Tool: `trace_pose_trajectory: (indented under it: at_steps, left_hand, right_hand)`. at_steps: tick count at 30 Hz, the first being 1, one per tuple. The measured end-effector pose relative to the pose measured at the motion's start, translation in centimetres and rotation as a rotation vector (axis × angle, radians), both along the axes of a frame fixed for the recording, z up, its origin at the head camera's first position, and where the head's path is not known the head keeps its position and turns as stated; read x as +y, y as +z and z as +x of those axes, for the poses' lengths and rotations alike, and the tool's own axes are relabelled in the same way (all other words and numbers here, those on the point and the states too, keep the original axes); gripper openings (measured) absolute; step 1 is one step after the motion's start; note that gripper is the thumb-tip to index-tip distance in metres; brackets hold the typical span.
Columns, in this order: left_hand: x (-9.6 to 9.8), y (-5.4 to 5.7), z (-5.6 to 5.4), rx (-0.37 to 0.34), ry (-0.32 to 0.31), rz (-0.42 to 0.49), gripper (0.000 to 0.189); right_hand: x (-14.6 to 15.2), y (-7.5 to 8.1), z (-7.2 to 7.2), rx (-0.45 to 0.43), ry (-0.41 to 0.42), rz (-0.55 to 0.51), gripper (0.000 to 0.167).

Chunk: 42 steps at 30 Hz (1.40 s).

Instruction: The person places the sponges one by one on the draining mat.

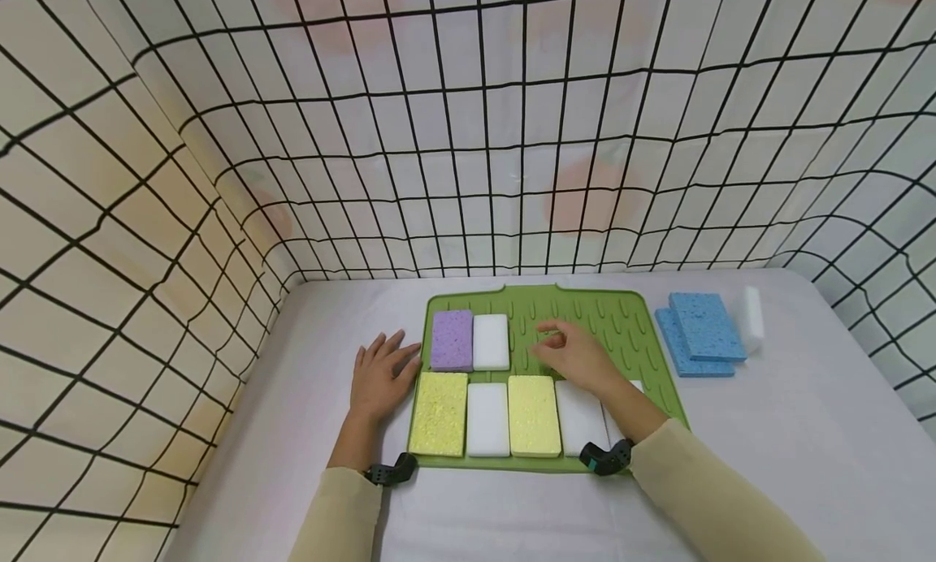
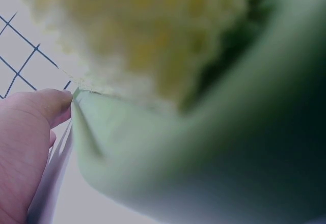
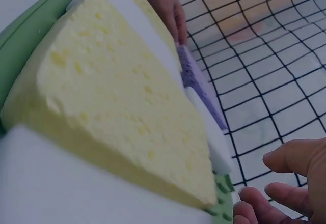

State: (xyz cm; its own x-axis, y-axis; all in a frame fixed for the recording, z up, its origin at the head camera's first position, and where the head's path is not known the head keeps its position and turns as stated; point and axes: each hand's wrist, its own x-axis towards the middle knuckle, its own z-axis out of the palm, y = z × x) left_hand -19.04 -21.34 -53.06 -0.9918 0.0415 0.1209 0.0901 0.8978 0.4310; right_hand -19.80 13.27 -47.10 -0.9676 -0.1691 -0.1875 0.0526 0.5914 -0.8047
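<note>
A green drying mat [image 1: 629,335] lies on the table. My left hand [image 1: 379,387] rests flat beside its left edge, fingers spread, index fingertip at the rim. Over the mat's middle hovers my right hand [image 1: 582,359], with fingers loosely bent and nothing between thumb and fingertips in the right wrist view. At the back left of the mat, a purple sponge [image 1: 452,340] sits beside a white sponge block [image 1: 491,342]. Along the front run a yellow sponge [image 1: 439,416], a white block [image 1: 487,420], another yellow sponge [image 3: 122,91] and more white blocks [image 1: 578,416], partly hidden by the right forearm.
Right of the mat, two blue sponges [image 1: 705,326] overlap in a stack, and a white block [image 1: 750,318] stands on edge against them. Black wire grid panels [image 1: 522,152] enclose the table at the back and both sides.
</note>
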Motion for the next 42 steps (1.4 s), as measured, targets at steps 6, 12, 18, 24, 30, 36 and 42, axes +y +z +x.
trace_pose_trajectory:
  at_steps: [6, 12, 18, 24, 30, 36, 42]
  left_hand:
    - [-0.1, 0.0, -0.1, -0.001, -0.003, -0.006, 0.042]
    - [0.0, 0.1, 0.0, -0.008, -0.001, -0.002, 0.042]
    - [0.0, 0.2, 0.1, -0.010, 0.003, 0.002, 0.042]
    - [0.0, 0.1, 0.1, -0.006, -0.001, 0.005, 0.041]
    - [0.0, 0.2, 0.0, 0.003, -0.003, 0.008, 0.041]
    - [0.0, 0.1, 0.0, 0.004, -0.005, 0.003, 0.041]
    - [-0.1, 0.0, -0.1, 0.008, -0.005, 0.003, 0.041]
  right_hand:
    - [3.2, 1.2, 0.9, 0.052, -0.057, -0.005, 0.053]
    - [6.9, 1.9, 2.2, 0.096, -0.111, 0.015, 0.055]
    - [10.5, 1.8, 3.3, 0.090, -0.205, 0.048, 0.065]
    - [14.4, 0.3, 4.1, 0.190, -0.371, 0.151, 0.058]
    - [18.2, -1.4, 3.9, 0.207, -0.551, 0.260, 0.054]
    - [20.1, -2.5, 3.9, 0.144, -0.584, 0.285, 0.064]
    - [20.4, -3.3, 3.9, 0.104, -0.598, 0.275, 0.071]
